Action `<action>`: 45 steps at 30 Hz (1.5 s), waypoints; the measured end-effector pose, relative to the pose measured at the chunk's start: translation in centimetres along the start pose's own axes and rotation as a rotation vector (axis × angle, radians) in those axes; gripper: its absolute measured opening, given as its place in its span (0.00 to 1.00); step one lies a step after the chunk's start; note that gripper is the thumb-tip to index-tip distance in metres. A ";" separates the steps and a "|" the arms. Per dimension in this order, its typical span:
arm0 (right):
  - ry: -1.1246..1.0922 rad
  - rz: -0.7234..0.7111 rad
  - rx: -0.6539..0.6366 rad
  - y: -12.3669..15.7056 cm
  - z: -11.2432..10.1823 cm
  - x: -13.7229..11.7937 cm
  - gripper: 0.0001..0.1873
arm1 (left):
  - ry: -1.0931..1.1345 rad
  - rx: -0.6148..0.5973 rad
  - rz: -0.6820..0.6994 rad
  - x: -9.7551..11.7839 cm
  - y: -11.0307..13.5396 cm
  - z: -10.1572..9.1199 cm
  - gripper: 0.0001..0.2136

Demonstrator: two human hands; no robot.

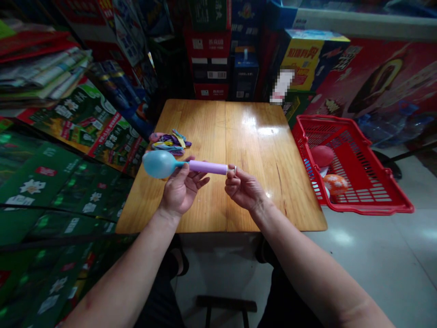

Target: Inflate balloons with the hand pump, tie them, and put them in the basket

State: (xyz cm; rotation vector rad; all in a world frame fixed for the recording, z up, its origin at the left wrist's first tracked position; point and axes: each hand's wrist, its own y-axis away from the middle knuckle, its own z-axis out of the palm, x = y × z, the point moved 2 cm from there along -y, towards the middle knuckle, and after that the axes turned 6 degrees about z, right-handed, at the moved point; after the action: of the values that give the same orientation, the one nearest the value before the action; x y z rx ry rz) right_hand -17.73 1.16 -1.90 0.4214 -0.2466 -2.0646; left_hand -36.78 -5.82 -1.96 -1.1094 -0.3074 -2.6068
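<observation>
A partly inflated light-blue balloon (pixel 159 164) is fitted by its neck over the end of a purple hand balloon pump (pixel 208 167). Thumb and fingers of my left hand (pixel 179 189) pinch the balloon's neck where it meets the pump. At the pump's other end, my right hand (pixel 244 184) is closed around the handle, which the fingers mostly hide. Beyond the balloon, a small pile of limp balloons (pixel 170 142) in purple, yellow, blue and pink lies on the wooden table (pixel 252 150).
Right of the table stands a red plastic basket (pixel 375 182) with a red balloon (pixel 322 156) and an orange patterned balloon (pixel 336 184) inside. Stacked green cartons (pixel 75 182) crowd the left side, and boxes (pixel 211 64) line the back. A dark stool (pixel 226 303) is below.
</observation>
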 end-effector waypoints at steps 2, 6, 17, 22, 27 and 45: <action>-0.007 0.005 0.005 -0.2 -0.1 0.6 0.04 | 0.005 0.004 -0.017 -0.5 0.3 0.3 0.16; -0.009 -0.013 0.009 -0.4 0.0 0.9 0.03 | 0.008 0.016 0.006 -0.5 0.2 0.6 0.15; 0.024 -0.094 0.002 0.9 0.9 -1.2 0.06 | 0.031 0.101 0.117 2.4 -0.9 -0.7 0.11; 0.036 0.021 -0.096 0.4 0.6 1.4 0.06 | 0.079 0.055 -0.045 -0.2 0.0 -0.2 0.13; 0.016 0.004 -0.049 -0.3 0.3 1.7 0.07 | 0.133 0.145 -0.080 -1.6 -0.3 -0.4 0.12; 0.004 -0.001 0.000 -0.6 0.0 1.3 0.05 | 0.080 0.077 -0.046 -1.3 -0.3 -0.4 0.13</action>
State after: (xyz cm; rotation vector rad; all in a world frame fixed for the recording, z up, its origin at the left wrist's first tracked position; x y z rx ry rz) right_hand -18.82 0.39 -2.35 0.4259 -0.2441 -2.0649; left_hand -36.31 -5.41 -3.18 -0.9806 -0.4170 -2.6473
